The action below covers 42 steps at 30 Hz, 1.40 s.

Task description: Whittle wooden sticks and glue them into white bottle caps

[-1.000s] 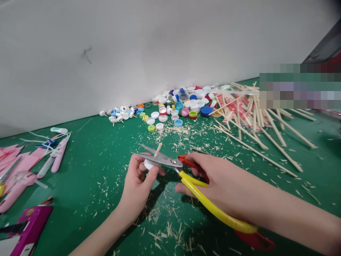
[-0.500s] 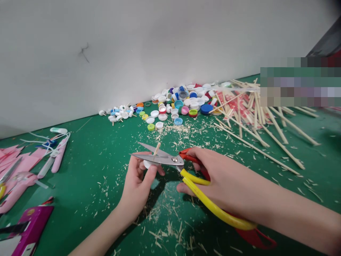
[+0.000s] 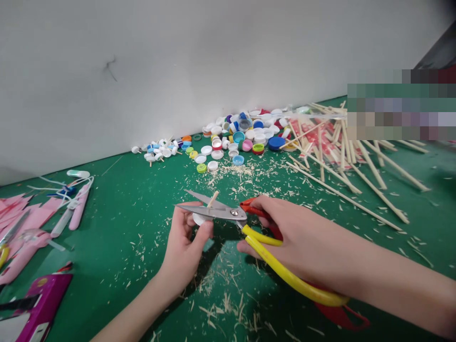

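My left hand [image 3: 187,237] is closed on a white bottle cap [image 3: 199,219], pinched between thumb and fingers. A short wooden stick [image 3: 213,198] stands up from the cap, slightly tilted. In my right hand [image 3: 285,232] is a pair of scissors [image 3: 217,213] with one yellow and one red handle. The scissor blades are parted and lie across the stick, just above the cap; the near blade hides part of the stick and cap. Whether the edges touch the stick I cannot tell.
Behind my hands lie a pile of coloured bottle caps [image 3: 245,137], small caps on sticks [image 3: 160,149] and loose wooden sticks [image 3: 342,156]. Wood shavings [image 3: 228,304] litter the green table [image 3: 107,228]. Left are pink glue guns [image 3: 80,206], pink paper [image 3: 42,209] and a magenta box [image 3: 50,297].
The stick has shifted slightly to the right between the blades and leans more. The fingertips of my left hand have moved a little behind the cap. The scissors stay nearly still.
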Tool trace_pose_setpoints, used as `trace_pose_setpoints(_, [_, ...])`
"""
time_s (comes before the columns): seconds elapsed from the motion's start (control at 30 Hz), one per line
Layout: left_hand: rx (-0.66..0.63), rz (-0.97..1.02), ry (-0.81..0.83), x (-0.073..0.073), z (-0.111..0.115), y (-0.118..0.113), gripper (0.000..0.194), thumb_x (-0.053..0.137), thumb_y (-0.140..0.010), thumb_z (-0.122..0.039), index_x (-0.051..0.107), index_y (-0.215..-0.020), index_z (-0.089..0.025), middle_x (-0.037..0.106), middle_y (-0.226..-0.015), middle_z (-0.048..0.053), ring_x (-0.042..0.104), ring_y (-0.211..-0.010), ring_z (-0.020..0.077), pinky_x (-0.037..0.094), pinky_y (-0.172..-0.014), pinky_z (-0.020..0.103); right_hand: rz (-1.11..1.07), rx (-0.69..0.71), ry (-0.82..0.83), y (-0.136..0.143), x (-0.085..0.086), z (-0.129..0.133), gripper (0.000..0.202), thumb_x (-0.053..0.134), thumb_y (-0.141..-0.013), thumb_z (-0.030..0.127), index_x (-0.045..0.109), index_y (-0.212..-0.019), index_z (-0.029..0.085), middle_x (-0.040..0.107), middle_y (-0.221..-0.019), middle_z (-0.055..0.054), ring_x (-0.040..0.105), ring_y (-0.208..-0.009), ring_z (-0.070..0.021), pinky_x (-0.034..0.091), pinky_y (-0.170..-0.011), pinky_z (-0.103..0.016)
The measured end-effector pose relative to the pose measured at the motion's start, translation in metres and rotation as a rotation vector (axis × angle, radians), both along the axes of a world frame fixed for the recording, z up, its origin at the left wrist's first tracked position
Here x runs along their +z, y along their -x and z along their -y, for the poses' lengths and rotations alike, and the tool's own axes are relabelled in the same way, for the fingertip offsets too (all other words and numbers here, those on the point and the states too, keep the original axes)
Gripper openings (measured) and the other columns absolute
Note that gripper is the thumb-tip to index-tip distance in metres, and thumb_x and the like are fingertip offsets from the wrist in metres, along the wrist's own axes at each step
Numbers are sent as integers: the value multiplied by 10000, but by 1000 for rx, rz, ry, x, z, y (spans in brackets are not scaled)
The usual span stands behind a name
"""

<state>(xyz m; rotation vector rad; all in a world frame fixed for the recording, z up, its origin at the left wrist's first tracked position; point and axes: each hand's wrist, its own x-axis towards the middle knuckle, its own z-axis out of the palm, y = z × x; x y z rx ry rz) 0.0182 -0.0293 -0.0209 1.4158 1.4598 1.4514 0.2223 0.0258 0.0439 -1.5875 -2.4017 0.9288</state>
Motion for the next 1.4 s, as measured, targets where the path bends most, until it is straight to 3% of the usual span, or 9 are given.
trace_pose_setpoints(0.1, [-3, -19, -14, -1, -1, -1, 231, 622, -872, -288, 491, -1055, -234, 566, -699, -50, 561, -608, 52, 515, -606, 151, 48, 18, -6, 1, 1, 2, 482, 520, -742, 716, 553, -840, 245, 656, -813, -44, 582, -637, -190, 416, -524, -308])
trace_pose_setpoints(0.33, [35, -117, -106, 1, 3, -1, 191, 611, -861, -251, 483, -1001, -239, 596, -694, -47, 595, -605, 70, 524, -581, 166, 69, 75, -63, 2, -4, 6, 245, 503, -826, 478, 530, -760, 243, 621, -682, -20, 523, -551, -156, 335, -485, -280])
trace_pose_setpoints(0.5, [71, -240, -124, 9, 2, -1, 140, 563, -898, -267, 536, -1030, -230, 686, -885, -3, 673, -765, 89, 576, -712, 202, 56, 63, -30, 2, 2, 3, 399, 462, -819, 639, 531, -796, 247, 639, -732, -30, 544, -581, -168, 363, -492, -286])
trace_pose_setpoints(0.7, [45, -524, -143, 9, 3, 2, 167, 484, -954, -251, 555, -1104, -236, 708, -980, 0, 682, -852, 80, 564, -771, 180, 82, 66, 27, -1, 7, 4, 581, 551, -667, 782, 546, -891, 246, 643, -782, -38, 576, -602, -185, 394, -484, -291])
trace_pose_setpoints(0.87, [26, -695, -216, 6, 7, 4, 170, 487, -954, -254, 558, -1108, -233, 695, -1053, 28, 668, -947, 101, 552, -806, 190, 115, 73, -51, 1, 1, 5, 453, 435, -808, 687, 539, -841, 247, 637, -747, -37, 551, -596, -180, 362, -521, -299])
trace_pose_setpoints(1.0, [0, -688, -205, 8, 7, 4, 141, 493, -951, -263, 570, -1065, -230, 701, -1015, 23, 670, -869, 100, 558, -747, 191, 178, 124, -138, 1, -5, 4, 307, 451, -837, 534, 518, -788, 238, 625, -689, -25, 500, -553, -165, 306, -522, -307])
trace_pose_setpoints(1.23, [-39, -426, -150, 7, 7, 1, 246, 508, -944, -295, 560, -1182, -257, 685, -1133, 48, 665, -997, 150, 572, -849, 289, 166, 163, -281, -3, -8, 1, 306, 427, -853, 508, 538, -835, 224, 650, -744, -33, 529, -564, -167, 305, -523, -301])
trace_pose_setpoints(1.33, [76, -276, -318, 11, 4, 9, 357, 384, -978, -375, 495, -1302, -274, 588, -1255, 79, 584, -1152, 195, 517, -976, 380, 210, 176, -372, -7, -8, -3, 303, 472, -825, 489, 564, -887, 208, 662, -761, -49, 556, -580, -182, 294, -509, -298])
trace_pose_setpoints(1.4, [213, -444, -503, 21, 3, 18, 403, 353, -971, -436, 530, -1284, -256, 576, -1244, 88, 520, -1216, 242, 429, -1053, 438, 255, 204, -470, -9, -10, -6, 300, 516, -799, 475, 571, -884, 193, 663, -754, -63, 568, -594, -196, 283, -506, -299])
